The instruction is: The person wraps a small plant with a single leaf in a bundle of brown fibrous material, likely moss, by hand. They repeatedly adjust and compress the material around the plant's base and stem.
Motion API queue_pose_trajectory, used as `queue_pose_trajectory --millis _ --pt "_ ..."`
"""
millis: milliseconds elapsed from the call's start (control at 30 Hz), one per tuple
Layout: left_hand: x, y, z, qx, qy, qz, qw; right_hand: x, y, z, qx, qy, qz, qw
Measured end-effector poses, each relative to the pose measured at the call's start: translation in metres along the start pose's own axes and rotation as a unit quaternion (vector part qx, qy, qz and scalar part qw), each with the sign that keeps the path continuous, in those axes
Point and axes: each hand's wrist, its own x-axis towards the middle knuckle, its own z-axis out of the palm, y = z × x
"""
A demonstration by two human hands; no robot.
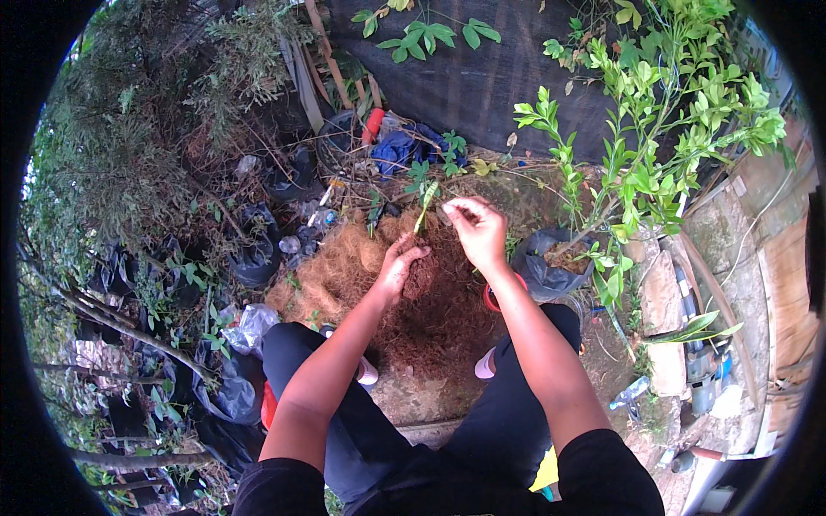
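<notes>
The left hand (398,268) grips a plant (426,206) toward the far edge of the fibre pile (430,331) on the ground (422,397); the right hand (482,230) curls nearby, its grip unclear. Dark sheeting (508,73) hangs behind.

Head view, left camera of a side-by-side fisheye pair. We look down and forward from the wearer's head, picture upright and unmirrored. Nearest us, along the lower edge: black sleeves (602,473) and dark trousers (370,456). Bare forearms (344,353) run up from there; we see the left hand (400,268) and right hand (480,232) from above, close to mid-frame, the brown fibre heap (430,327) beneath. Farther off, the black sheet (508,95) spans the top. Wide coverage: feathery foliage (129,129) at left, leafy potted shrub (632,181) upper right. Straight edges bow toward the round, dark rim.
</notes>
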Motion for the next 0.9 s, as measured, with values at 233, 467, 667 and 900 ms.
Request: queue_pose_trajectory --millis 233,467,667,900 --pt "0.005 -0.021 0.008 0.039 -0.068 0.015 0.997 -0.01 -0.019 0.004 -0.232 -0.107 -0.141 0.957" --pt "0.016 -0.046 0.002 0.064 -0.171 0.012 0.983 -0.013 -0.03 0.007 -0.461 -0.187 0.035 0.867" --pt "0.018 -0.054 0.002 0.025 -0.139 0.014 0.99 -0.006 -0.041 0.001 -0.522 -0.296 0.146 0.787" --pt "0.016 -0.058 0.003 0.12 -0.154 0.057 0.979 -0.015 -0.007 0.001 -0.372 -0.252 0.147 0.881"
